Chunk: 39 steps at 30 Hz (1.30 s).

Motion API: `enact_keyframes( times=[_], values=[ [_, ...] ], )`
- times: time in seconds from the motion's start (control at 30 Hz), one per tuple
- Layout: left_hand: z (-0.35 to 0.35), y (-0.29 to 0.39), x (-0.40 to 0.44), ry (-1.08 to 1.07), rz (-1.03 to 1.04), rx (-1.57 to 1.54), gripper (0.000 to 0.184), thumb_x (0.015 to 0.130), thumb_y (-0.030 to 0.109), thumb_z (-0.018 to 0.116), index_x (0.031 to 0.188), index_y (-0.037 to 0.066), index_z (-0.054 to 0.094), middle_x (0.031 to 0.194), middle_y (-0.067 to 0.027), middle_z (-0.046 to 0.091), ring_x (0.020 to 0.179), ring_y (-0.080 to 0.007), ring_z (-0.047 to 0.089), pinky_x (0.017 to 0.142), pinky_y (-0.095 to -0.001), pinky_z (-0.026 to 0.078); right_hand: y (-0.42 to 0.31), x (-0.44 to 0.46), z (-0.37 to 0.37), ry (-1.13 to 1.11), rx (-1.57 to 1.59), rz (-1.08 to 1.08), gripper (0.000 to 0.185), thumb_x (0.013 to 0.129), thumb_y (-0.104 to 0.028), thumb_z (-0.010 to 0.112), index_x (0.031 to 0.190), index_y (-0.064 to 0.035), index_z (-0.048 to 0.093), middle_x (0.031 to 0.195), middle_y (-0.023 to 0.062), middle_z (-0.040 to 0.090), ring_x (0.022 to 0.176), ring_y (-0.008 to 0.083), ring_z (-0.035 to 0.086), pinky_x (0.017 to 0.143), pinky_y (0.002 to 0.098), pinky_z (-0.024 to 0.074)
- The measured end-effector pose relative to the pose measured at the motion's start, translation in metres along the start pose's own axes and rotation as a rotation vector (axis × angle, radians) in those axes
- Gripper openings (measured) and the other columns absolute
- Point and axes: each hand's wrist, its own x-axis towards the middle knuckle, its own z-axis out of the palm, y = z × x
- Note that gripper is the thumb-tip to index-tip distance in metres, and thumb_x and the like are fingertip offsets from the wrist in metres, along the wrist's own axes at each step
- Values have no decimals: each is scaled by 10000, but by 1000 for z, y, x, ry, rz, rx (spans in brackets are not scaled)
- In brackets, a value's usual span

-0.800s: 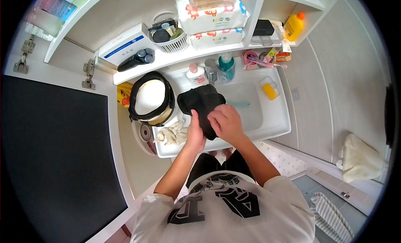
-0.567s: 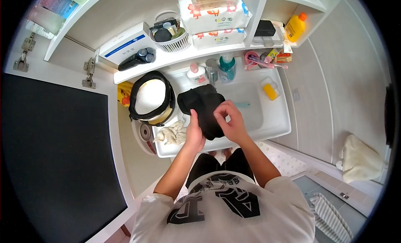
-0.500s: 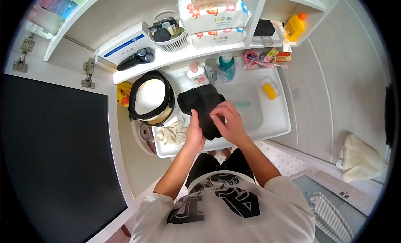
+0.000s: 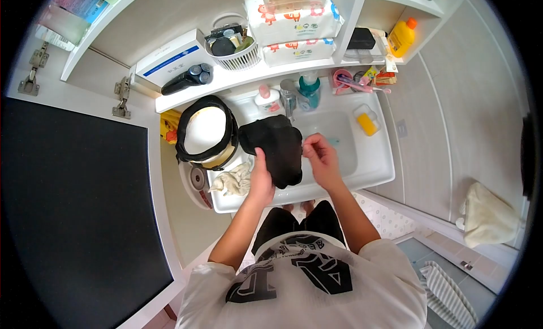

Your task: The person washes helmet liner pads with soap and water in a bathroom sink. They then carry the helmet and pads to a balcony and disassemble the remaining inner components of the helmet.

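Observation:
A black cloth item (image 4: pixel 276 151), which looks soft and folded, is held over the front left of the white sink. My left hand (image 4: pixel 262 179) grips its lower left side, the thumb lying on top and the other fingers hidden beneath. Close by the cloth's right edge is my right hand (image 4: pixel 321 159), its thumb and fingertips pinched together. Whether those fingertips hold the edge or some tiny thing is too small to tell. Behind the cloth stands the metal faucet (image 4: pixel 288 97).
Left of the sink (image 4: pixel 370 165) stands a round black-rimmed container (image 4: pixel 206 130), with a crumpled cream cloth (image 4: pixel 232 180) in front. A pump bottle (image 4: pixel 267 100), a teal bottle (image 4: pixel 309 94) and a yellow sponge (image 4: pixel 366 124) sit around the basin. An open mirror door (image 4: pixel 79 210) fills the left side.
My right hand has moved right, from over the black cloth to its right edge, fingers drawn closer together. My left hand keeps its grip, the cloth shifting slightly left.

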Motion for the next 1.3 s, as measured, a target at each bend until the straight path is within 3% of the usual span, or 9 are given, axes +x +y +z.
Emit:
enact_keyframes(
  times=[0.1,0.3,0.5,0.6,0.8,0.9,1.0,1.1,1.3],
  values=[
    [-4,16,-4,-51,-21,-135,732,1008,623,396,1499,80,397,1503,-101,476,1345,-285,486,1132,-425,383,19,2,-31,143,-245,129,44,972,-87,568,968,-43,568,861,97,646,749,269,636,707,362,500],
    [-12,34,-3,-250,-62,-450,640,1025,542,424,1493,105,418,1496,-115,484,1354,-331,475,1160,-504,342,94,-13,-82,-16,-1088,195,180,961,-184,589,1087,-56,573,845,173,676,797,380,660,728,469,512],
    [-15,35,0,-280,-81,-563,620,1026,527,434,1476,101,440,1480,-117,501,1350,-331,480,1162,-507,339,102,-29,-82,46,-966,13,317,873,-245,689,1126,-92,574,747,145,670,734,363,664,708,488,504],
    [-15,35,1,-297,-92,-588,615,1027,522,434,1472,98,446,1476,-124,504,1345,-334,485,1160,-508,342,117,-26,-88,-24,-1065,276,373,853,-242,720,1161,-98,568,797,109,679,725,326,665,706,455,512],
    [-9,35,2,-338,-114,-616,618,1031,520,418,1479,95,438,1485,-127,495,1352,-339,477,1167,-508,331,87,-18,-77,-54,-883,321,391,902,-166,682,1249,-80,524,962,59,676,758,246,669,722,378,523],
    [-4,34,5,-301,-111,-614,618,1033,520,410,1481,95,437,1493,-125,486,1360,-337,468,1173,-504,322,64,-21,-62,37,-280,111,458,873,-119,706,1298,-79,541,1090,58,684,948,216,667,828,351,519],
    [-2,32,6,-289,-131,-608,612,1034,514,409,1482,97,436,1496,-122,482,1364,-335,462,1178,-501,311,-4,-15,-40,-217,78,58,533,831,-81,745,1334,-92,571,1264,65,640,1155,203,598,938,342,491],
    [3,33,8,-275,-135,-606,601,1032,502,421,1477,98,443,1494,-121,485,1363,-332,463,1181,-499,305,-18,-13,-40,-391,-55,-10,555,806,-49,758,1335,-100,597,1378,75,581,1246,207,549,973,344,481],
    [-1,33,12,-170,-178,-610,559,1007,443,484,1443,94,483,1472,-124,511,1353,-329,476,1179,-494,309,-20,-4,-41,-347,-169,-3,435,791,-6,738,1206,-47,615,1054,61,657,942,154,608,872,309,502]
  ],
)
